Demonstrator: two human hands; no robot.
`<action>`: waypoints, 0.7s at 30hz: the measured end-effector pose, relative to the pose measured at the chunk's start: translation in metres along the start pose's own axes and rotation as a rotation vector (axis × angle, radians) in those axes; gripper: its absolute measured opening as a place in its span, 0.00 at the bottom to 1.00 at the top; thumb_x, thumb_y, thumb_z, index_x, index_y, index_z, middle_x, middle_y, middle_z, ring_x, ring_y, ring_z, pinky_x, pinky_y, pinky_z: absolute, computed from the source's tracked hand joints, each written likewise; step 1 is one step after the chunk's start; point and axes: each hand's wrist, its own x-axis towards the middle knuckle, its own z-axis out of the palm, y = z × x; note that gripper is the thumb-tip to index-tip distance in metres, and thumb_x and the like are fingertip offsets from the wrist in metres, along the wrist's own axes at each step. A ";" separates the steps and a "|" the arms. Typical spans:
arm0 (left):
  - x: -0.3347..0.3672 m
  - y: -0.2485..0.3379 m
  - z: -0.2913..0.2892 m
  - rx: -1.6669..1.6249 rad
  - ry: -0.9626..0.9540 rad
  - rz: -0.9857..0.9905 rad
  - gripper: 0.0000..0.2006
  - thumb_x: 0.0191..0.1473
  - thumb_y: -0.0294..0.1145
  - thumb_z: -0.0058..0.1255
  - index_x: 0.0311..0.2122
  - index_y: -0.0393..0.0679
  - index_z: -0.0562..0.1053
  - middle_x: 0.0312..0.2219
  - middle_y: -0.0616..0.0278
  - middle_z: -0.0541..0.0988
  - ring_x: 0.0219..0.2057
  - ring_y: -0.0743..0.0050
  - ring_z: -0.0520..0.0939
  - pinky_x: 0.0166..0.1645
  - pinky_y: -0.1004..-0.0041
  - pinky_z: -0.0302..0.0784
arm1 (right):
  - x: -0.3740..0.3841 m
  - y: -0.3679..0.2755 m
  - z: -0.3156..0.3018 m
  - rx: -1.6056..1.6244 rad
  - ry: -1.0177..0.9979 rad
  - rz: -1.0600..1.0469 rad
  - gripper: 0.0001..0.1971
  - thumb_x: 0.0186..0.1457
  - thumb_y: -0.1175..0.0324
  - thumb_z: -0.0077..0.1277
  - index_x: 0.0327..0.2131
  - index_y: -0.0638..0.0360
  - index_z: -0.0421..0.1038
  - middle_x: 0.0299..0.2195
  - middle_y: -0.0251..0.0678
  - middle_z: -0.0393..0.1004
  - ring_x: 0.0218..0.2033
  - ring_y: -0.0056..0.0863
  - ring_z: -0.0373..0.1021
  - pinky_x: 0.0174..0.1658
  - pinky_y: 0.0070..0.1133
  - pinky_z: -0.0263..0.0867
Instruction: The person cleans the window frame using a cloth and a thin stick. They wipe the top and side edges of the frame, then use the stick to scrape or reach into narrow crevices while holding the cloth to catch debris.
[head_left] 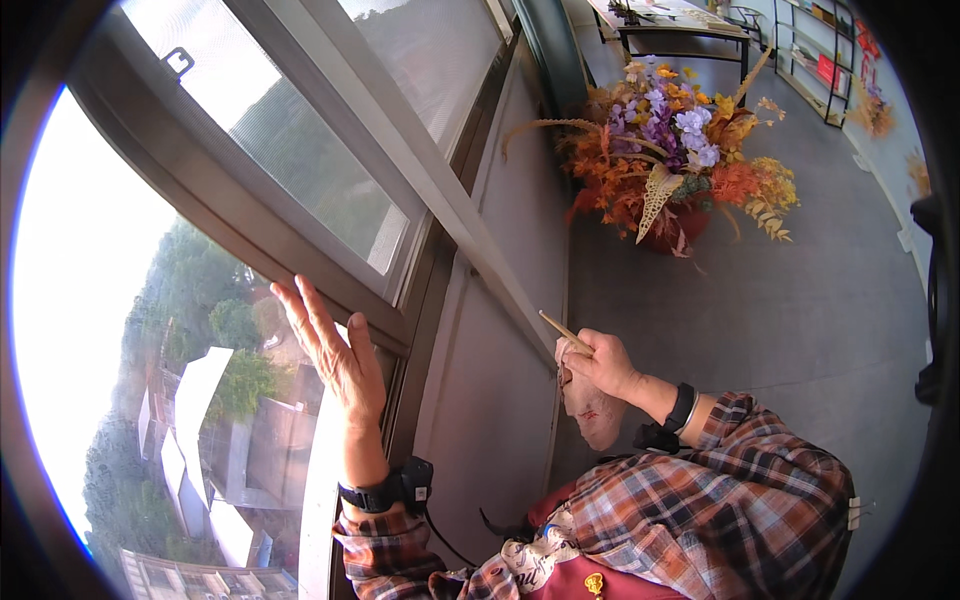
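My left hand (345, 365) is raised at the window, its fingers stretched out and its fingertips against the brown metal sash frame (215, 190). Nothing is held in it. Lower down and to the right, my right hand (605, 368) is closed around a thin wooden stick (562, 330) and a pale pinkish cloth (595, 412). The stick's tip pokes out up and to the left, while the cloth hangs below the fist. Whether the stick is fixed to anything inside the fist is hidden.
A grey-white upright post (440, 190) runs beside the window toward my right hand. On the grey floor (800, 320) stands a red pot (672, 232) of artificial flowers (680, 140). Farther back are a dark-legged table (685, 25) and a black shelf (815, 65). Buildings and trees show outside.
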 end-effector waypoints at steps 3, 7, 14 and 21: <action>0.013 0.002 0.001 0.066 -0.153 0.058 0.34 0.58 0.31 0.46 0.68 0.42 0.50 0.67 0.47 0.50 0.68 0.44 0.47 0.70 0.52 0.40 | 0.002 0.004 -0.002 0.051 0.007 -0.063 0.16 0.50 0.62 0.58 0.22 0.62 0.63 0.17 0.44 0.65 0.18 0.36 0.63 0.26 0.29 0.62; -0.010 -0.001 -0.004 0.462 -0.194 0.076 0.35 0.52 0.27 0.52 0.65 0.39 0.55 0.67 0.51 0.51 0.69 0.51 0.47 0.71 0.53 0.37 | 0.008 0.005 -0.003 0.130 -0.032 -0.056 0.18 0.51 0.62 0.58 0.21 0.61 0.60 0.15 0.36 0.60 0.19 0.24 0.57 0.25 0.25 0.60; -0.064 -0.030 -0.038 0.918 -0.337 0.166 0.38 0.51 0.37 0.55 0.67 0.44 0.54 0.68 0.59 0.51 0.70 0.59 0.48 0.72 0.57 0.36 | 0.016 0.011 0.015 0.144 -0.107 -0.051 0.17 0.50 0.63 0.59 0.21 0.61 0.62 0.16 0.36 0.61 0.20 0.22 0.59 0.25 0.25 0.61; -0.080 -0.040 -0.047 1.255 -0.430 0.202 0.38 0.58 0.54 0.45 0.69 0.51 0.48 0.69 0.64 0.45 0.70 0.63 0.44 0.72 0.57 0.34 | 0.021 -0.012 0.050 0.117 -0.201 -0.160 0.17 0.50 0.61 0.59 0.23 0.61 0.64 0.17 0.44 0.63 0.19 0.35 0.63 0.26 0.29 0.62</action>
